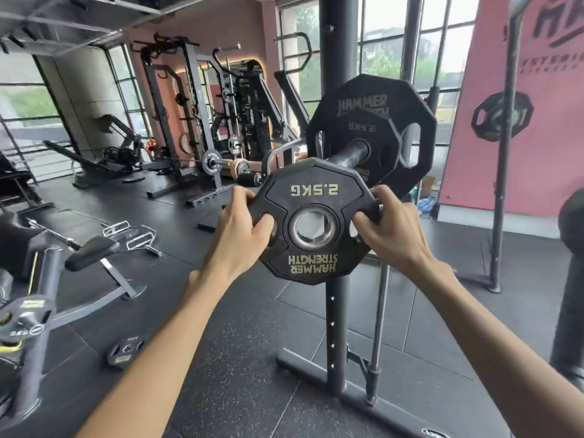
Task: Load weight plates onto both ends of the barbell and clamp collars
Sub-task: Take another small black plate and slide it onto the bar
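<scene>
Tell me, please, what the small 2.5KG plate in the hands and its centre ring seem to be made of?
The 2.5KG plate looks coated in matte black rubber or urethane: dull surface, soft rounded edges, raised pale lettering. What lies beneath cannot be seen. Its centre ring looks like bare polished metal, probably steel: silvery with bright reflections.

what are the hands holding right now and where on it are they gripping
Both hands hold one 2.5 kg weight plate. The left hand has its grip on the plate's left edge, the right hand on its right edge, fingers hooked into the side cut-outs.
</scene>
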